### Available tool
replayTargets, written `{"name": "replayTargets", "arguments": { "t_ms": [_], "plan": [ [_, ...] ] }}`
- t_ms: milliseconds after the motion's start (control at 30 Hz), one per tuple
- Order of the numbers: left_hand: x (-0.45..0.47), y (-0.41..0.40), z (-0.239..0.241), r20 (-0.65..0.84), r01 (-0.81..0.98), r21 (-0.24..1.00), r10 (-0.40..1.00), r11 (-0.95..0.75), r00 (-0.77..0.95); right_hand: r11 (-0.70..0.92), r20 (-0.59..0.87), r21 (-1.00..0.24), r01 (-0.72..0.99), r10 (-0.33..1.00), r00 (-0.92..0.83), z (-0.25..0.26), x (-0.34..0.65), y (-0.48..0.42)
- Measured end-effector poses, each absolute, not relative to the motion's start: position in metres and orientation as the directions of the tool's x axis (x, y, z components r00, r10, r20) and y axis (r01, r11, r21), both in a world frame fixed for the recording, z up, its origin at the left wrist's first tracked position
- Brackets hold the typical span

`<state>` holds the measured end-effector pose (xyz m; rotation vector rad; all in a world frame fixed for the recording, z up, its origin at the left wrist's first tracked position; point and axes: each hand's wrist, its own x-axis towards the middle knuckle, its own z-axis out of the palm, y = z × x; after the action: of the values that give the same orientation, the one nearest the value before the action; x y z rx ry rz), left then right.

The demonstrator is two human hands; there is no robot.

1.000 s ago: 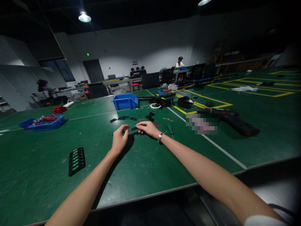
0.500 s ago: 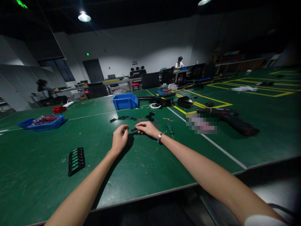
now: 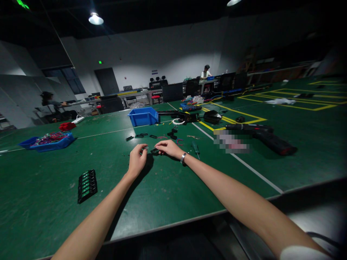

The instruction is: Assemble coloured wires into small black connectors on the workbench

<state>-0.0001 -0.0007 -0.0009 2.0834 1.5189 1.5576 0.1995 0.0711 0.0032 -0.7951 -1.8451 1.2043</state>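
Small black part (image 3: 155, 151) sits low on the green tabletop (image 3: 162, 195), near its middle and well in from the near edge, between the person's two hands.

That tabletop fills most of the view and is crossed by a white line (image 3: 244, 162) and yellow markings (image 3: 252, 119). On its right side lies a long black power tool (image 3: 271, 141). A blurred patch (image 3: 230, 141) is just beside it, and nothing on either can be read. Further back stands a blue bin (image 3: 143, 116). At far left is a shallow blue tray (image 3: 54, 146) heaped with coloured wires. A black block of green-topped pieces (image 3: 87, 185) rests left of the left forearm, apart from it.

The left hand (image 3: 137, 159) has a narrow grip, with thumb and forefinger drawn close just beside the part's left end. Whether they clamp anything I cannot tell. The right hand (image 3: 169, 148) lies palm down, its grip pinched on the part's right end. It wears a silver wristband (image 3: 184, 158).

A green-handled screwdriver (image 3: 195, 148) lies just right of that wrist. A row of loose black pieces (image 3: 141, 136) lies beyond the hands.

On the back wall, a green sign (image 3: 100, 62) glows over a dark door, too small to read.
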Motion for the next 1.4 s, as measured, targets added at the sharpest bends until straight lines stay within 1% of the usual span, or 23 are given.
{"name": "replayTargets", "arguments": {
  "t_ms": [400,500,633,733,1133,1400],
  "plan": [
    [0.0026,-0.0041,0.0037,0.67,0.663,0.561,0.742,-0.495,-0.013,0.387,0.274,-0.915,0.116,0.805,-0.527,-0.0016,0.2004,0.0757],
    [0.0022,-0.0027,0.0021,0.66,0.644,0.582,0.751,-0.498,-0.016,0.394,0.273,-0.91,0.128,0.803,-0.53,-0.0018,0.2007,0.076],
    [0.0022,-0.0009,-0.0012,0.639,0.582,0.646,0.766,-0.493,-0.061,0.391,0.272,-0.912,0.121,0.799,-0.537,-0.0019,0.2007,0.0758],
    [0.0024,-0.0008,-0.0021,0.629,0.554,0.673,0.773,-0.49,-0.08,0.388,0.272,-0.915,0.109,0.794,-0.543,-0.0025,0.2006,0.0762],
    [0.0031,-0.0026,-0.0002,0.601,0.546,0.69,0.797,-0.475,-0.066,0.402,0.278,-0.908,0.119,0.79,-0.546,-0.0032,0.2006,0.0771],
    [0.0028,-0.0029,0.0013,0.622,0.583,0.646,0.782,-0.492,-0.029,0.398,0.274,-0.909,0.124,0.795,-0.54,-0.001,0.1999,0.0752]
  ]
}}
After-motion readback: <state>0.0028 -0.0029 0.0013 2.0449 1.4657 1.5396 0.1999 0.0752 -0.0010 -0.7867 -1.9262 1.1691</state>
